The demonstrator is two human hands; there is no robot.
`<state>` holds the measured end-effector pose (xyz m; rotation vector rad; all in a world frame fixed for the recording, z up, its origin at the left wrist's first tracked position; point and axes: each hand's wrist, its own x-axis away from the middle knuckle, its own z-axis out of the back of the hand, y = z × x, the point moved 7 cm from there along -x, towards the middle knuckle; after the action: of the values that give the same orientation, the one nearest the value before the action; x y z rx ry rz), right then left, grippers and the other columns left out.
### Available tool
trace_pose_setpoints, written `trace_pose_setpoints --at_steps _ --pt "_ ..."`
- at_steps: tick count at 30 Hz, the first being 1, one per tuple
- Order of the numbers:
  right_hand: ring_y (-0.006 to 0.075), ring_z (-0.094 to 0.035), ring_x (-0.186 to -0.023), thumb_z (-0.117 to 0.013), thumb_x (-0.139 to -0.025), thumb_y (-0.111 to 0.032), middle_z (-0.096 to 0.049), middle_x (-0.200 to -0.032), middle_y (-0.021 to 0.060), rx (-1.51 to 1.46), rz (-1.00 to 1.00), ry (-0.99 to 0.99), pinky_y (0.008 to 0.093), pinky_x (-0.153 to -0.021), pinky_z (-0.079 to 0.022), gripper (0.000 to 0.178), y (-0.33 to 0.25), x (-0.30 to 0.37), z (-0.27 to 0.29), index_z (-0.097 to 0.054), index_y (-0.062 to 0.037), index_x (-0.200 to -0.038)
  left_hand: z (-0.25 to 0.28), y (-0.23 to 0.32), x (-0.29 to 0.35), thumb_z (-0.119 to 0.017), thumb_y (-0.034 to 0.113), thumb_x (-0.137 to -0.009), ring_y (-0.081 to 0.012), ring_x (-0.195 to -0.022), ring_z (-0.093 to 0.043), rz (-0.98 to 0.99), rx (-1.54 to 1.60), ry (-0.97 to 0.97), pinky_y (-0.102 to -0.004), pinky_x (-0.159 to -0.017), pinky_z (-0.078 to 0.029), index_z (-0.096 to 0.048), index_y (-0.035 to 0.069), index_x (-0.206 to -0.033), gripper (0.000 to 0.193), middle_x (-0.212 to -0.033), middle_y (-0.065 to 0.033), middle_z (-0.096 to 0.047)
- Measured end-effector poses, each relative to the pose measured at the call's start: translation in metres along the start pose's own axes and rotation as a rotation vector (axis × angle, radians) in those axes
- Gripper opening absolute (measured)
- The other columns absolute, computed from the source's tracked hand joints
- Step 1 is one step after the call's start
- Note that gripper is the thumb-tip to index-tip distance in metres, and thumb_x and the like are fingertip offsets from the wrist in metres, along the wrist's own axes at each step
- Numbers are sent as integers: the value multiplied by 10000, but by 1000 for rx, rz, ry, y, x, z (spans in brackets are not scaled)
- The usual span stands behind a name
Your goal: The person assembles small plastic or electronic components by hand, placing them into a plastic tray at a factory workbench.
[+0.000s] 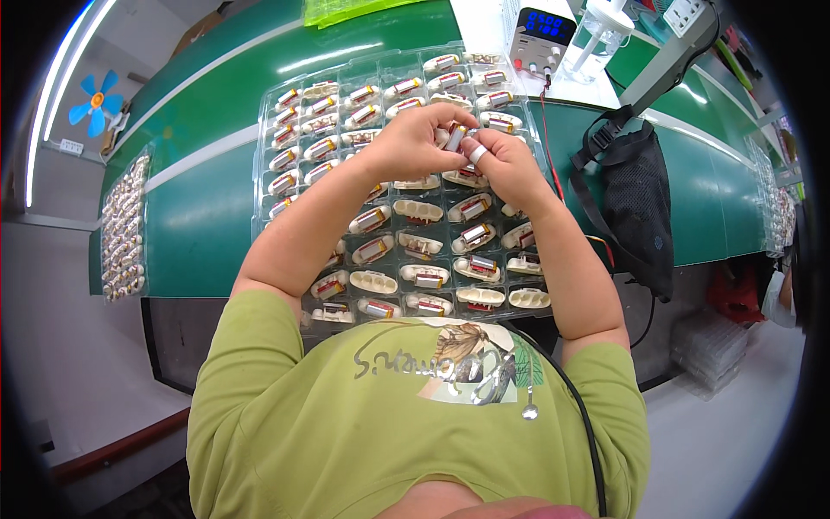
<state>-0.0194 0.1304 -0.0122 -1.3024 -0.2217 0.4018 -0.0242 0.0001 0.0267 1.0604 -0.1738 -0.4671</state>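
Observation:
Over the far half of a clear plastic tray point(259, 186), both hands meet around one small cream-coloured housing with a silver battery point(456, 137) in it. My left hand point(413, 141) grips it from the left, fingers curled over its far side. From the right, my right hand point(510, 163) pinches the same piece; a white band point(476, 154) wraps one of its digits. Fingers cover much of the piece. Below the hands, the tray's compartments hold several similar housings, some with the battery side up point(372, 219), others turned to show oval recesses point(418, 211).
A power supply point(543, 36) with a lit display stands at the far right, its red lead point(549, 147) running down beside the tray. Right of that lies a black bag point(635, 203) with straps. Another filled tray point(127, 229) sits on the green table point(203, 208) at the left.

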Motion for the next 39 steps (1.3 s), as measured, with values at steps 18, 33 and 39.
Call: trace_pose_setpoints --at_steps 18,33,39 --pt "23 -366 -542 -546 -943 -243 -463 -612 -62 -214 -139 81 190 -488 -285 298 12 -5 14 -566 -81 -694 116 -83 -87 -674 279 -727 -252 -882 -650 277 -740 370 -367 -780 -510 -707 145 -985 293 -979 -77 -689" --pt "101 -472 -616 -545 -937 -226 -594 -679 37 28 102 58 275 -577 -404 256 -18 5 0 -624 -2 -842 -18 -29 -16 -369 455 -993 -64 -585 -479 415 916 194 -226 -521 -431 -639 1 -1006 528 -699 18 -504" --pt "67 -414 -585 -545 -948 -197 -516 -626 -16 193 191 62 244 -532 -361 223 -25 7 -4 -613 -10 -848 -23 -26 -15 -363 449 -995 -65 -576 -475 391 906 205 -222 -523 -428 -628 8 -1010 514 -713 20 -501"
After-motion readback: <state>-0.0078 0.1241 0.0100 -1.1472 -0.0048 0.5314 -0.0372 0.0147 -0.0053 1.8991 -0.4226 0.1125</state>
